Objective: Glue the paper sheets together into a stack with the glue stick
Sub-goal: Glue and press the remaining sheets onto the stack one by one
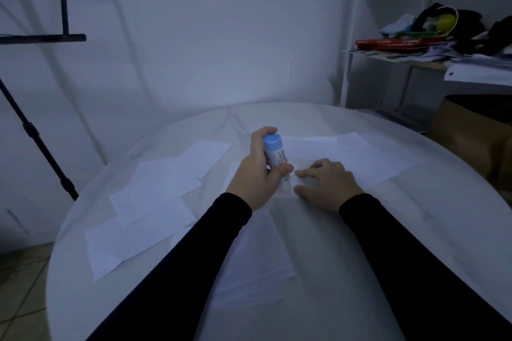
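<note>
My left hand (256, 171) grips a white glue stick (275, 155) with a blue end pointing up; its lower end touches the paper under it. My right hand (327, 184) lies flat, fingers spread, pressing a white sheet (288, 188) at the table's middle. A stack of white sheets (257, 266) lies nearer me, between my black sleeves. Several loose sheets (155, 202) are spread to the left, and more paper (346, 155) lies beyond my right hand.
The round white table (415, 230) stands against a white wall. A black tripod leg (38, 144) rises at the left. A cluttered shelf (432, 44) with red books and dark bags is at the right, above a brown box (471, 141).
</note>
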`<act>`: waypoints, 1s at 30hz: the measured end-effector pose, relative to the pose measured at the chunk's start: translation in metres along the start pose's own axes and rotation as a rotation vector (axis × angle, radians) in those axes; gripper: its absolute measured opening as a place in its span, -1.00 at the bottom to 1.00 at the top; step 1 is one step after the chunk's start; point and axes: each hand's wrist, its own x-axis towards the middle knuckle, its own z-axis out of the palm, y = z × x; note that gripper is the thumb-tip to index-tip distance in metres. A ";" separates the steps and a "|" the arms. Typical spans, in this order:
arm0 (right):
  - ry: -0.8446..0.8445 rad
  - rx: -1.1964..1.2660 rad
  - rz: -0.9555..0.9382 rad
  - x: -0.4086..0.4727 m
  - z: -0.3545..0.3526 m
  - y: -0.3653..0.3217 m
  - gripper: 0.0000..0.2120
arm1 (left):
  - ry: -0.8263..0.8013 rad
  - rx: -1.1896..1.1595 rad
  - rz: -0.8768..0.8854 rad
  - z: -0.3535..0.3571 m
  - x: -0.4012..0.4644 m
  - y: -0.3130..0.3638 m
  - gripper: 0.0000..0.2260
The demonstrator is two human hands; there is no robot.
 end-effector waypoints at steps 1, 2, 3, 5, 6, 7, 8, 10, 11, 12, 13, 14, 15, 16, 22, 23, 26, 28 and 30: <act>0.000 0.000 0.001 0.000 0.000 0.000 -0.55 | -0.015 0.011 0.015 0.001 -0.001 0.001 -0.49; 0.000 0.001 0.002 0.001 0.000 0.001 -0.55 | -0.025 0.021 0.025 0.002 -0.001 0.002 -0.50; 0.000 0.002 0.001 0.001 0.000 0.001 -0.55 | -0.032 0.032 0.031 0.002 -0.002 0.003 -0.50; 0.001 -0.004 -0.003 0.001 0.001 0.001 -0.55 | -0.042 0.057 0.041 0.004 -0.003 0.004 -0.51; 0.001 -0.006 -0.005 0.001 0.001 0.002 -0.55 | -0.046 0.068 0.047 0.004 -0.003 0.004 -0.51; 0.000 -0.006 -0.008 0.002 0.002 0.002 -0.55 | -0.050 0.080 0.052 0.005 -0.003 0.005 -0.51; -0.001 -0.005 -0.009 0.002 0.002 0.002 -0.54 | -0.057 0.093 0.057 0.004 -0.002 0.006 -0.51; -0.006 -0.008 -0.013 0.002 0.002 0.003 -0.54 | -0.093 0.125 0.071 0.002 -0.002 0.007 -0.48; -0.010 -0.010 -0.015 0.002 0.002 0.003 -0.53 | -0.116 0.139 0.080 0.000 -0.002 0.008 -0.46; -0.014 -0.011 -0.016 0.002 0.002 0.004 -0.53 | -0.131 0.152 0.089 -0.002 -0.002 0.007 -0.44; -0.016 -0.010 -0.016 0.002 0.002 0.004 -0.52 | -0.135 0.163 0.095 -0.003 -0.002 0.007 -0.43; -0.015 -0.006 -0.014 0.001 0.002 0.004 -0.52 | -0.129 0.173 0.098 -0.005 -0.002 0.006 -0.43; -0.012 -0.002 -0.012 0.001 0.003 0.003 -0.52 | -0.119 0.185 0.098 -0.006 -0.002 0.006 -0.43; -0.009 0.002 -0.011 0.001 0.003 0.003 -0.52 | -0.113 0.194 0.096 -0.006 -0.002 0.006 -0.43; 0.004 -0.006 0.017 0.002 0.007 -0.001 -0.52 | -0.104 0.208 0.084 -0.008 -0.001 0.006 -0.42; 0.007 -0.005 0.019 0.002 0.007 -0.002 -0.52 | -0.104 0.209 0.081 -0.009 -0.001 0.005 -0.42; 0.004 -0.006 0.025 0.002 0.007 -0.002 -0.52 | -0.106 0.220 0.083 -0.010 0.001 0.002 -0.42; -0.001 -0.005 0.027 0.001 0.007 -0.003 -0.52 | -0.093 0.224 0.077 -0.014 0.002 -0.002 -0.42; -0.002 -0.006 0.026 0.001 0.006 -0.003 -0.52 | -0.076 0.229 0.066 -0.018 0.003 -0.004 -0.42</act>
